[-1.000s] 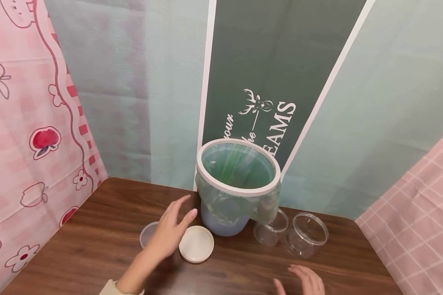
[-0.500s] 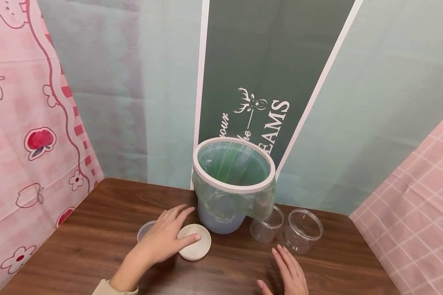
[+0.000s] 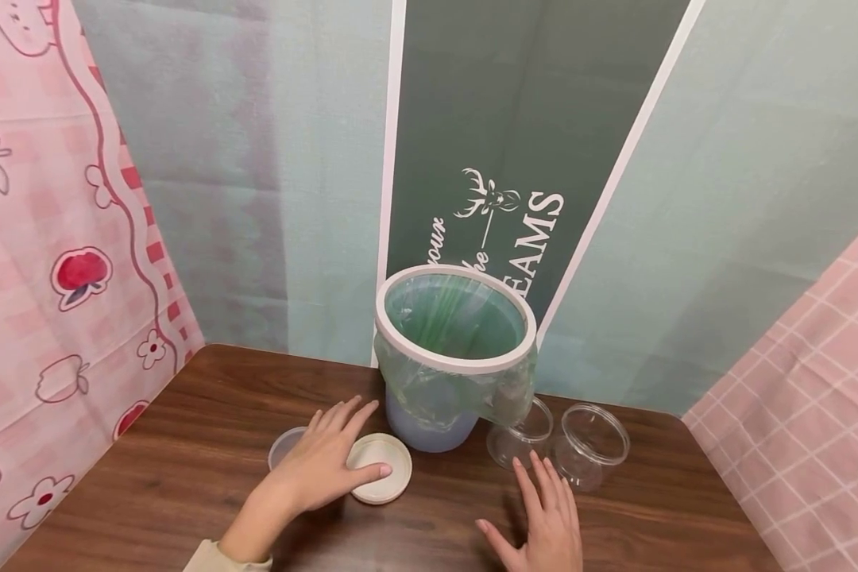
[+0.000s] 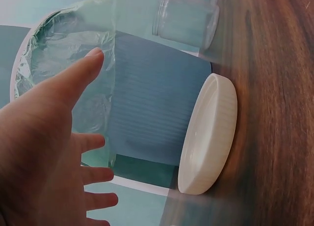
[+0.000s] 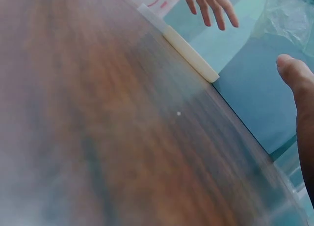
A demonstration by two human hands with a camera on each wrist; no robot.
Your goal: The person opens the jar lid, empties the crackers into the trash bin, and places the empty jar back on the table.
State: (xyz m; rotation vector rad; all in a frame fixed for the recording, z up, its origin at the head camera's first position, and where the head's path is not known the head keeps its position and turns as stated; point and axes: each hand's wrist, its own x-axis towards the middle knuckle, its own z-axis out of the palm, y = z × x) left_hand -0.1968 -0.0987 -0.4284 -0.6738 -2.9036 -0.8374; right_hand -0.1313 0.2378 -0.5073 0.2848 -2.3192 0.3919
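My left hand (image 3: pixel 318 465) hovers with spread fingers beside and partly over a round cream lid (image 3: pixel 380 473); its thumb overlaps the lid in the head view. In the left wrist view that hand (image 4: pixel 49 118) holds nothing, and the lid (image 4: pixel 211 133) lies below it on the table. My right hand (image 3: pixel 546 516), fingers extended, is just in front of two clear plastic jars, the left jar (image 3: pixel 509 450) and the right jar (image 3: pixel 595 453). Between the hands, farther back, stands a blue bin (image 3: pixel 432 421) lined with a green plastic bag (image 3: pixel 443 389).
A translucent round lid (image 3: pixel 282 446) lies left of the cream lid, partly hidden by my left hand. The bin's white rim (image 3: pixel 382 318) rises above everything else on the brown wooden table (image 3: pixel 186 445). Fabric hangings (image 3: pixel 314 199) enclose the table behind and at both sides.
My left hand has lowered slightly, its thumb now over the cream lid. The right hand has come further into view, moving forward and left toward the jars. The head view has shifted slightly.
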